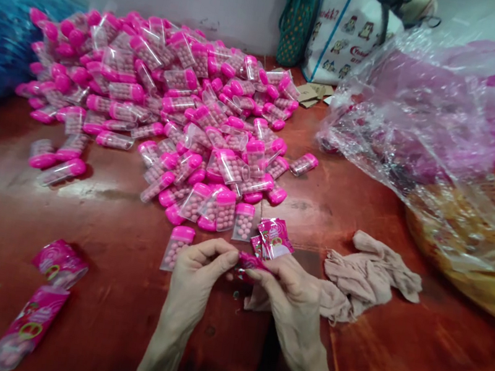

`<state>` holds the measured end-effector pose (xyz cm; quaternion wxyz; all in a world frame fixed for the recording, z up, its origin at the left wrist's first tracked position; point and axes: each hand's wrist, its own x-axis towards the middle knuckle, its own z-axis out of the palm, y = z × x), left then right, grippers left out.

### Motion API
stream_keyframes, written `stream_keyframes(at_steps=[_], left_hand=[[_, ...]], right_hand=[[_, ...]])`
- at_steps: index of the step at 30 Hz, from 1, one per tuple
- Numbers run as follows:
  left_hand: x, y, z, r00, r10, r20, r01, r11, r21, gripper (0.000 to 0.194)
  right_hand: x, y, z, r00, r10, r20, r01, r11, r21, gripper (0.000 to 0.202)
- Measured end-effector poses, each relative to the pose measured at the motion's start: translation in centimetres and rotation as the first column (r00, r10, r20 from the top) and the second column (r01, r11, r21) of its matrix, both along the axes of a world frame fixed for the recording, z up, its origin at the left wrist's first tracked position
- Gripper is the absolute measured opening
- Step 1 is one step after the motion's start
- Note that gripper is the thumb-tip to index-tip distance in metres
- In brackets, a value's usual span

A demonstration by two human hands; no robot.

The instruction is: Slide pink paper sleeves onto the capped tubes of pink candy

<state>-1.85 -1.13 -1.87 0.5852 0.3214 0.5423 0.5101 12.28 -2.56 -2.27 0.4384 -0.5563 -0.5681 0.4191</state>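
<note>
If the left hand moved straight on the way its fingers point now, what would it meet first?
The left hand points right, toward the pink wrapper both hands pinch; beyond it, probably the right hand.

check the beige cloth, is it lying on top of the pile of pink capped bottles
No, the beige cloth lies flat on the red table beside the right hand, apart from the pile.

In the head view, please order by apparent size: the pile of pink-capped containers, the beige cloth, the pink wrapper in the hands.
1. Pile of pink-capped containers
2. Beige cloth
3. Pink wrapper, partly hidden by the hands
</note>
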Motion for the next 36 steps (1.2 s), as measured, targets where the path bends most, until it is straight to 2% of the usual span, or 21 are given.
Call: stream_keyframes(at_steps=[3,6,10,12,15,17,19,21,22,24,27,29,31,36], left_hand=[[0.7,-0.1,-0.3,0.999,0.049,0.002,-0.049,0.999,0.009,0.020],[1.3,-0.4,0.0,0.995,0.096,-0.028,-0.095,0.995,0.031,0.025],[1.7,-0.7,0.5,0.954,0.238,-0.181,-0.216,0.967,0.133,0.006],[1.6,-0.7,0.6,0.940,0.249,-0.232,-0.205,0.958,0.198,0.014],[1.1,-0.5,0.4,0.973,0.122,-0.195,-0.073,0.968,0.241,0.009],[0.7,-0.4,0.4,0.996,-0.023,-0.089,0.042,0.977,0.208,0.007],[0.5,-0.4,0.5,0.986,-0.161,0.031,0.154,0.975,0.158,0.004],[0.4,-0.4,0.6,0.972,-0.216,0.089,0.204,0.971,0.128,0.002],[0.4,-0.4,0.7,0.976,-0.194,0.102,0.181,0.976,0.123,0.005],[0.6,-0.3,0.7,0.986,-0.057,0.160,0.042,0.994,0.096,0.006],[0.7,-0.1,0.4,0.942,0.187,0.277,-0.198,0.980,0.013,0.007],[0.7,0.0,0.2,0.910,0.284,0.301,-0.293,0.956,-0.017,0.007],[0.7,0.1,0.2,0.895,0.324,0.306,-0.335,0.942,-0.018,0.008],[0.8,0.1,0.3,0.891,0.321,0.320,-0.333,0.943,-0.018,0.008]], right_hand=[[-0.1,0.3,0.5,0.986,0.033,0.166,-0.058,0.987,0.149,0.025],[-0.1,0.4,0.6,0.983,0.024,0.184,-0.053,0.986,0.155,0.034],[0.0,0.3,0.5,0.982,0.044,0.184,-0.074,0.984,0.161,0.034],[0.1,0.3,0.4,0.979,0.045,0.197,-0.081,0.980,0.179,0.033],[0.1,0.3,0.3,0.973,0.057,0.224,-0.106,0.972,0.212,0.032],[0.2,0.4,0.3,0.968,0.077,0.238,-0.133,0.964,0.230,0.032],[0.2,0.5,0.2,0.962,0.098,0.255,-0.159,0.959,0.234,0.033],[0.4,0.6,0.2,0.954,0.134,0.267,-0.196,0.955,0.222,0.036],[0.5,0.6,0.2,0.953,0.153,0.260,-0.212,0.953,0.217,0.038],[0.7,0.4,0.3,0.969,0.155,0.195,-0.193,0.961,0.196,0.037],[0.7,0.0,0.4,1.000,0.002,0.007,-0.002,0.996,0.093,0.023],[0.4,-0.4,0.5,0.993,-0.103,-0.049,0.105,0.994,0.038,0.012],[-0.1,-0.7,0.7,0.991,-0.119,-0.057,0.123,0.991,0.060,0.004],[-1.5,-0.9,0.5,0.992,-0.003,-0.123,0.013,0.997,0.082,0.005]])
